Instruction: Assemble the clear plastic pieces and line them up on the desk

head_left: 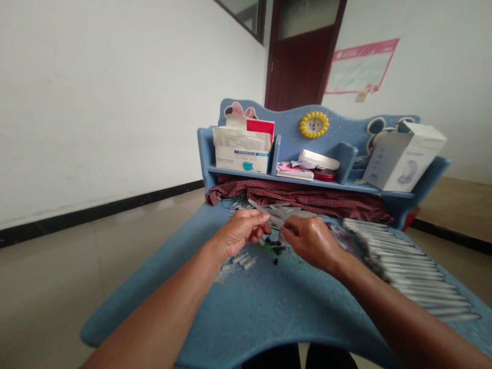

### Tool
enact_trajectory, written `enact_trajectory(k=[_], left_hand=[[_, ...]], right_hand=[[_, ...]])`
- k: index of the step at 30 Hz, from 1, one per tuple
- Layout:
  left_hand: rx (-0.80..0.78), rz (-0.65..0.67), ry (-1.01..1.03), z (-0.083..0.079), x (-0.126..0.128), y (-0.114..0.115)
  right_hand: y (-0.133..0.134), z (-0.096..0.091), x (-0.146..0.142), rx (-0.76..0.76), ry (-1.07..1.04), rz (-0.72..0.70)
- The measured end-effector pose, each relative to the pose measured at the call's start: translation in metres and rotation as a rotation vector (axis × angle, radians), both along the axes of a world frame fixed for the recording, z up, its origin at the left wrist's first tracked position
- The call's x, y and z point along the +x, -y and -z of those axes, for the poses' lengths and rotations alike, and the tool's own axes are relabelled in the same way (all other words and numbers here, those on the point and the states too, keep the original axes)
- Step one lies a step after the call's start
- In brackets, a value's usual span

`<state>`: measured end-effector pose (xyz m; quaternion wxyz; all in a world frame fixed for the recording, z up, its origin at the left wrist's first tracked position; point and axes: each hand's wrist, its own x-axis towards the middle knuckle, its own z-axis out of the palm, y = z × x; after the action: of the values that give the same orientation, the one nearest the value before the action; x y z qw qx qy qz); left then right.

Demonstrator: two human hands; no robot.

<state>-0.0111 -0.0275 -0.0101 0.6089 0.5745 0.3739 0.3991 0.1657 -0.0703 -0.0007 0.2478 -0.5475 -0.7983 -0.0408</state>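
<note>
Above the blue desk, my left hand is closed in a pinch on a thin translucent plastic tube. My right hand is closed at the tube's right end; its fingertips are partly hidden, so what exactly it grips cannot be made out. Behind both hands lies a loose pile of similar clear tubes. Small black caps are scattered under and between the hands. Several short whitish tube pieces lie just below my left hand.
At the right, a long row of whitish tubes lies side by side. A red checked cloth is bunched along the back. The shelf behind holds a mask box, a yellow flower-shaped clock and a white carton.
</note>
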Motion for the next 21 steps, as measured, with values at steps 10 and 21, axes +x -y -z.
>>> enact_trajectory(k=[10,21], left_hand=[[-0.105,-0.083,0.246,0.000,-0.006,-0.006],[-0.066,-0.213,0.295,-0.005,-0.011,-0.010]], right_hand=[[-0.008,0.006,-0.011,-0.080,-0.203,-0.167],[-0.032,0.005,0.021,-0.288,0.288,0.016]])
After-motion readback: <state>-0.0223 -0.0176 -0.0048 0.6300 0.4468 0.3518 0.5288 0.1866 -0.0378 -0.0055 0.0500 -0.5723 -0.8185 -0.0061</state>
